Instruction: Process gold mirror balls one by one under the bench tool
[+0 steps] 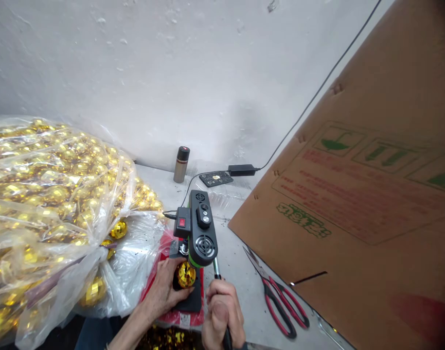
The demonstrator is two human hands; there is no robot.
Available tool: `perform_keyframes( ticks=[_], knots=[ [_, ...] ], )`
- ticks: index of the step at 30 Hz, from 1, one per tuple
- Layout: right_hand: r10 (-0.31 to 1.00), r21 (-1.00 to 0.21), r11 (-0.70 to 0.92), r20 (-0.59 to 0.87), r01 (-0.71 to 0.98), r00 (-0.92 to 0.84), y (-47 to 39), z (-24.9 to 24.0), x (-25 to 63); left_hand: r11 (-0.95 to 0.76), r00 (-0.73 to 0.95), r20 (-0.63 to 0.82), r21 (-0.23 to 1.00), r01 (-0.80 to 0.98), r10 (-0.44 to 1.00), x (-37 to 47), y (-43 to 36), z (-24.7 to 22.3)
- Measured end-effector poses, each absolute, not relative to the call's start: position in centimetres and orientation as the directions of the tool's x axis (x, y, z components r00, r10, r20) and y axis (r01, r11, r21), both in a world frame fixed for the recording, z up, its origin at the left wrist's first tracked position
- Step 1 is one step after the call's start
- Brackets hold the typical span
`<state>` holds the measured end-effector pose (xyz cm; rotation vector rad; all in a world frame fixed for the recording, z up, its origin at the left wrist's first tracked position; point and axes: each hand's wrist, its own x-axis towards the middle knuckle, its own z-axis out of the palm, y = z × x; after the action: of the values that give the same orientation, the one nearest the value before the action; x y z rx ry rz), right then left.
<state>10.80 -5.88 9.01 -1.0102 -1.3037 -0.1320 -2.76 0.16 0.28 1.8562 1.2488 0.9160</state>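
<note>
A small bench drill press, black with a red switch, stands on the table. My left hand pinches a gold faceted ball between thumb and fingers beneath its head, over the black base. Where the ball meets the machine is hidden from above. My right hand is wrapped round the black grip of the press's lever, to the right of the ball. Under the base lies a red sheet.
A clear plastic bag bulging with gold balls fills the left. Red-and-black scissors lie at right, beside a big cardboard box. Behind stand a bottle, a dark patterned card and a power adapter with its cable.
</note>
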Motion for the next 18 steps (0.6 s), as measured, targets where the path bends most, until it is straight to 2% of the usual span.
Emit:
perform_keyframes(
  ticks=[13,18],
  knots=[
    [0.427,-0.510,0.572,0.854,0.642,0.297,-5.58,9.06,10.74,-0.299,0.263,0.196,0.846,0.442,0.945,-2.50,0.17,-0.04],
    [0.389,-0.520,0.590,0.854,0.618,0.346,-5.19,8.66,10.51,-0.301,0.243,0.208,0.840,0.452,0.947,-2.30,0.14,-0.24]
  ],
)
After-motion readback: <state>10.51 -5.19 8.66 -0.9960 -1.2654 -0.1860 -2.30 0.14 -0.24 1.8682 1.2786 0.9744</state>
